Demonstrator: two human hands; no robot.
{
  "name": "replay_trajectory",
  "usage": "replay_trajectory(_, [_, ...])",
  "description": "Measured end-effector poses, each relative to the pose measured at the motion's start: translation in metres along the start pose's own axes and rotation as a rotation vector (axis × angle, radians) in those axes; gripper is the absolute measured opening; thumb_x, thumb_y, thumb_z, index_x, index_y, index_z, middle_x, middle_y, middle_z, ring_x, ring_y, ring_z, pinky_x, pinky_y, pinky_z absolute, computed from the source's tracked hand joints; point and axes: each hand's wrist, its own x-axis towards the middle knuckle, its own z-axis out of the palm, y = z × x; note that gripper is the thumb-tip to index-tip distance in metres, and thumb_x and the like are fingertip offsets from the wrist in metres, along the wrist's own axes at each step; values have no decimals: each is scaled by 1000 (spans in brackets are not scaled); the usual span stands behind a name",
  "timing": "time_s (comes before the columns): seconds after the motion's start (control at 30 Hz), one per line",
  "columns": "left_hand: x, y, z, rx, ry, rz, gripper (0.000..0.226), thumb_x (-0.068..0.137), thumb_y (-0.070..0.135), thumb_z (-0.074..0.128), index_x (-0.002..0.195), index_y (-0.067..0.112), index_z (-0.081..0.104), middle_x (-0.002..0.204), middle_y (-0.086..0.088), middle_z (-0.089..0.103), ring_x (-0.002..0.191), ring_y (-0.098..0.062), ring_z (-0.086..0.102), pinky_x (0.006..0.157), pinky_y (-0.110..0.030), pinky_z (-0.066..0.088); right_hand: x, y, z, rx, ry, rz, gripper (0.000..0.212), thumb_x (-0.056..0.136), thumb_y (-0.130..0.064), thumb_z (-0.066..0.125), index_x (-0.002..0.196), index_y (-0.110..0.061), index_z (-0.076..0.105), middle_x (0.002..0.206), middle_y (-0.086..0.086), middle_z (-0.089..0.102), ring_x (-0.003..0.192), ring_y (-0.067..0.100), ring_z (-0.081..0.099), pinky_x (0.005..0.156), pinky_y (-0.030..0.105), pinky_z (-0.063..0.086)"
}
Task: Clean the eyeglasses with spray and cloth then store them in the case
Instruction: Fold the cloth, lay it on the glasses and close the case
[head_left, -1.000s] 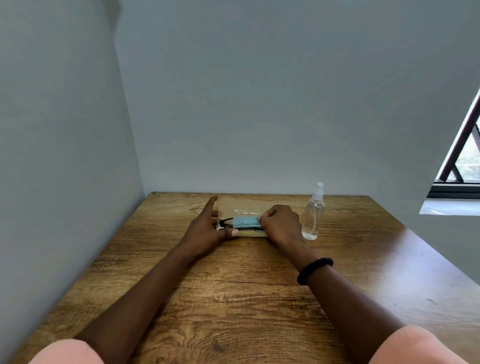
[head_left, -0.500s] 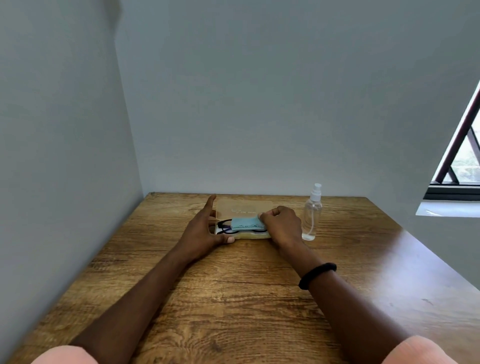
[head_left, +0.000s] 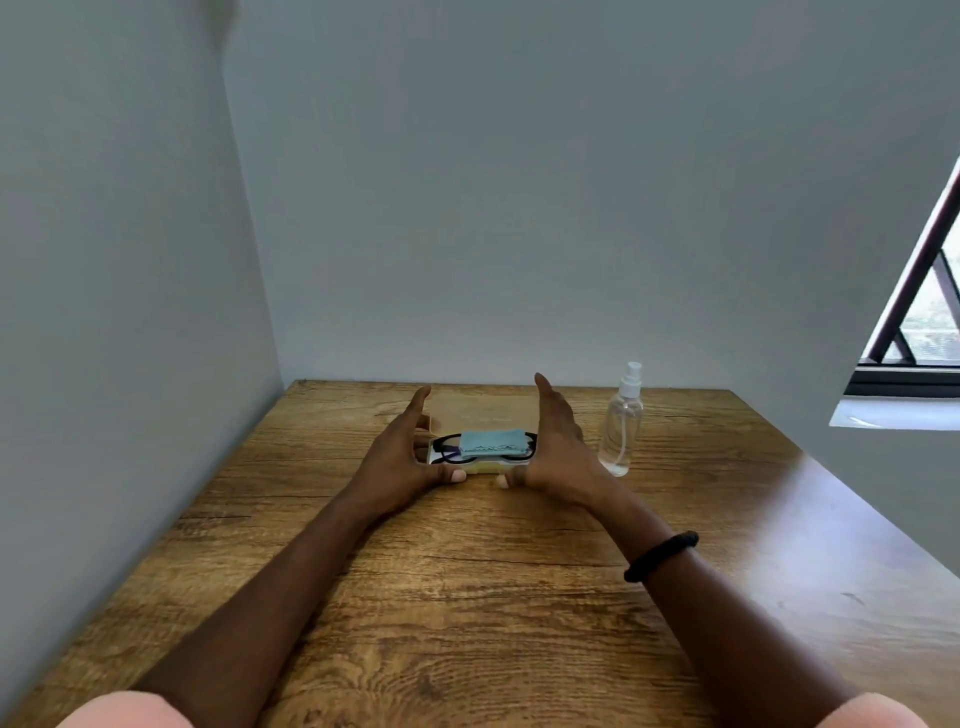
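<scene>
So the case (head_left: 483, 468) is sitting open toward the far side of the wooden surface (head_left: 467, 597), pretty much at 12 o'clock from where the person is sitting. Its lid (head_left: 485, 410) is lying flat out at the back, toward the wall. The glasses (head_left: 445, 448), with black frames, are lying inside the case, and the folded blue cloth (head_left: 491, 441) is resting right on top of them, covering the middle and right part, so only the left lens is really showing.

Both hands are bracketing the case. The left hand (head_left: 400, 457) is standing on edge at the case's 9 o'clock end, fingers stretched straight and pointing away toward the wall, with the thumb lying along the front edge of the case. The right hand (head_left: 558, 447) is mirroring that at the 3 o'clock end, fingers also straight, thumb tip meeting the front edge. Neither hand is curling around anything. I can't tell whether the palms are actually pressing on the ends of the case.

The clear spray bottle (head_left: 621, 431) is standing upright at about 3 o'clock from the case, just past the right hand and not touching it. A black band (head_left: 661, 555) is sitting on the right wrist.
</scene>
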Motion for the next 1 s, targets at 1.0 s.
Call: replay_trajectory(1.0, [-9,4,3,102,111,87,59,75,36,88,130,25,70,121,6,61,112,-12,59,87,-17,48,-5,28,8,-77,55,-124,64,93,-37,71,150,-30,43,148,2,50,134,20,47,109,34,39])
